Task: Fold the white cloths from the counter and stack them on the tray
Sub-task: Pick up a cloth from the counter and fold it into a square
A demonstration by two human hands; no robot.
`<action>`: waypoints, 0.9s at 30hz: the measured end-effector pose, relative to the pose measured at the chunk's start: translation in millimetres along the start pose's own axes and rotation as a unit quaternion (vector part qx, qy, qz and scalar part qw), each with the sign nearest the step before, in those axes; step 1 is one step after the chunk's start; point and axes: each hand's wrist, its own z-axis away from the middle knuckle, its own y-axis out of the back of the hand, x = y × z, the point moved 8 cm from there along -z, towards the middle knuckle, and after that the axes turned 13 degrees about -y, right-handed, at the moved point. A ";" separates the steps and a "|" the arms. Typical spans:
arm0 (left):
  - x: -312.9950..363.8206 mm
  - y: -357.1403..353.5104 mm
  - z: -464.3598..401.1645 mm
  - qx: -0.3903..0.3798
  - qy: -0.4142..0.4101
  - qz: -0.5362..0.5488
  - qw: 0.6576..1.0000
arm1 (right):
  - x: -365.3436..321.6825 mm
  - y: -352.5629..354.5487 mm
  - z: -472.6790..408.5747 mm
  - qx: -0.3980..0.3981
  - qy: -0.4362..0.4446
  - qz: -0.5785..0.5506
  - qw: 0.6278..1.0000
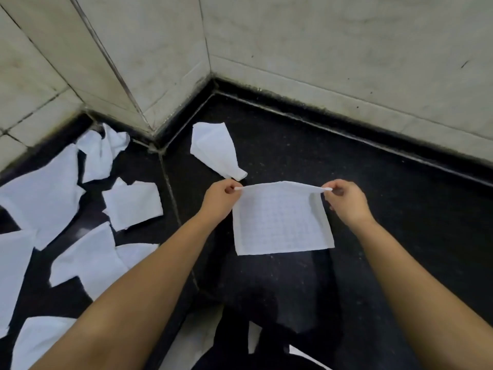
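Left hand [220,194] and right hand [344,198] pinch top corners of white cloth [280,217] (faint grid), loose cloths [88,260] strewn lower left, another crumpled cloth [213,148] just above, black counter [400,209].

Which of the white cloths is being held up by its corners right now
The checked cloth right of centre: the left hand and right hand each pinch a top corner. The other cloths lie loose on the counter.

Kitchen counter corner.
Dark speckled stone counter [400,222] meets pale tiled walls [320,44], grimy grout at the far corner.
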 end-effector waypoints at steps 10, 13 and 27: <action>-29.6 -30.1 67.1 -0.102 -0.065 -0.144 0.982 | 70.7 -6.7 37.8 -0.060 0.025 0.119 0.991; -29.6 -35.6 78.9 -0.101 -0.084 -0.153 0.980 | 79.2 -10.2 44.3 -0.059 0.041 0.125 0.990; -35.8 -21.3 82.0 -0.040 0.012 -0.298 0.954 | -22.4 -58.5 27.4 -0.056 0.150 0.213 0.964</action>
